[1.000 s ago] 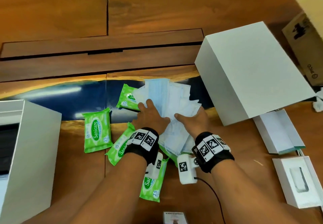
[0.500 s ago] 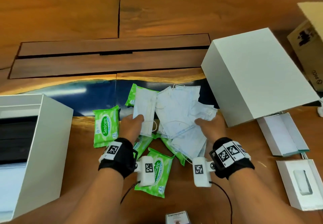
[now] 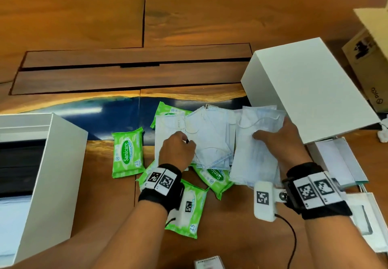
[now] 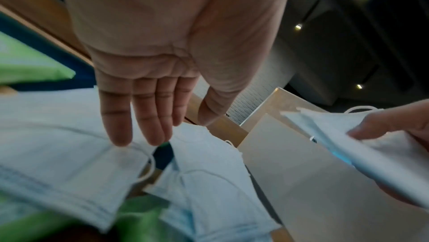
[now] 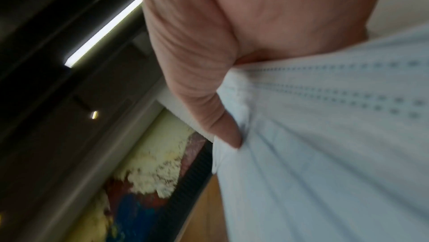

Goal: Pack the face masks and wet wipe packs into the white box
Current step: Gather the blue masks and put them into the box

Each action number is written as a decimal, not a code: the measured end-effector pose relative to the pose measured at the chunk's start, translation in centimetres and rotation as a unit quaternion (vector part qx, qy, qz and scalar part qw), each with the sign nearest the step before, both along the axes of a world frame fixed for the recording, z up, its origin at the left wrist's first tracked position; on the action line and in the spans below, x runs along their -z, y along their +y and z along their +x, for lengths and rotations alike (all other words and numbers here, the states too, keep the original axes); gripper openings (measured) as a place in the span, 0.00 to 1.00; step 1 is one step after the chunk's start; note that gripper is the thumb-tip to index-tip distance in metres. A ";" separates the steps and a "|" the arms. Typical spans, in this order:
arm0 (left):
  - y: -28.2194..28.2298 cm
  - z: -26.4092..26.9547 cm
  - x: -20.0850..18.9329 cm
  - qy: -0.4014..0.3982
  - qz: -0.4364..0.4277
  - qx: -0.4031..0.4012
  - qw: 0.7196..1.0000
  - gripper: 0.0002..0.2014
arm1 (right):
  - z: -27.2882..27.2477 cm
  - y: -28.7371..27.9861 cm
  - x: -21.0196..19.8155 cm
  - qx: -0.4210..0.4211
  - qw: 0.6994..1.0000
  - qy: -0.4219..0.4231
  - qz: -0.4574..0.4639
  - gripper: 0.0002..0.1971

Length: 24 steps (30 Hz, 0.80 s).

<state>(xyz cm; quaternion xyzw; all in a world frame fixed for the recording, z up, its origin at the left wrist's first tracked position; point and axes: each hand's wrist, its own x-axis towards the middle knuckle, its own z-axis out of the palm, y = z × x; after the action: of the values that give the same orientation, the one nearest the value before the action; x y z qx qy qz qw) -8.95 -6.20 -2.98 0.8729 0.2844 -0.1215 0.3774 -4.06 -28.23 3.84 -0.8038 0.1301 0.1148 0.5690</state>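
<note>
Head view: we list a heap of loose face masks [image 3: 210, 134] on the desk [image 3: 84, 16], just left of the closed white box lid [image 3: 310, 88] that serves as our landmark; our right hand [image 3: 277, 140] is clamped on a sheaf of masks [image 3: 254, 159] lifted beside that lid, thumb on top. Our left hand [image 3: 178, 149] lies over the heap further left of the lid, its finger state not readable from above. Green wet wipe packs [image 3: 128, 151] lie scattered left of the lid, some under the masks; an open white box [image 3: 52, 163] stands well to the left of the lid. Left wrist view: left hand [image 4: 148, 73] with fingers [image 4: 116, 117] straight and apart, tips touching a mask, holding nothing; the right hand's sheaf [image 4: 362, 147] shows at the side. Right wrist view: thumb [image 5: 218, 114] pressed into pale blue mask fabric [image 5: 325, 136]; the other fingers are hidden. Risks, as we judge them: ear loops may snag neighbouring masks and drag them off the heap; the thin sheaf may fan out or slip from a one-sided pinch on the way to the box; packs buried under masks may be missed. Nothing seen packed so far, though the box interior is only partly visible.
</note>
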 end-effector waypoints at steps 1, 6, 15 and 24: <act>-0.5 0.6 0.0 0.007 -0.023 -0.007 1.000 0.15 | 0.3 0.4 -0.1 -0.008 0.998 0.022 0.062 0.14; -1.5 2.1 0.5 0.029 -0.069 -0.050 0.996 0.23 | 2.5 4.0 5.5 -0.051 0.987 0.145 0.038 0.14; -2.3 2.2 1.8 -0.045 -0.048 -0.020 0.998 0.13 | 2.4 8.2 8.6 -0.129 0.965 0.097 -0.205 0.22; -1.5 2.5 1.4 -0.085 -0.142 -0.122 0.979 0.11 | 0.8 4.7 6.3 0.004 0.988 0.124 0.091 0.09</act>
<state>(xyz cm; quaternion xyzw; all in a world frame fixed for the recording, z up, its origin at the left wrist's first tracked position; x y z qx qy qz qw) -6.45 -7.66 -4.40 0.7765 0.3352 -0.0386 0.5322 -3.28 -23.52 -2.42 -0.7275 0.1916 0.2231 0.6199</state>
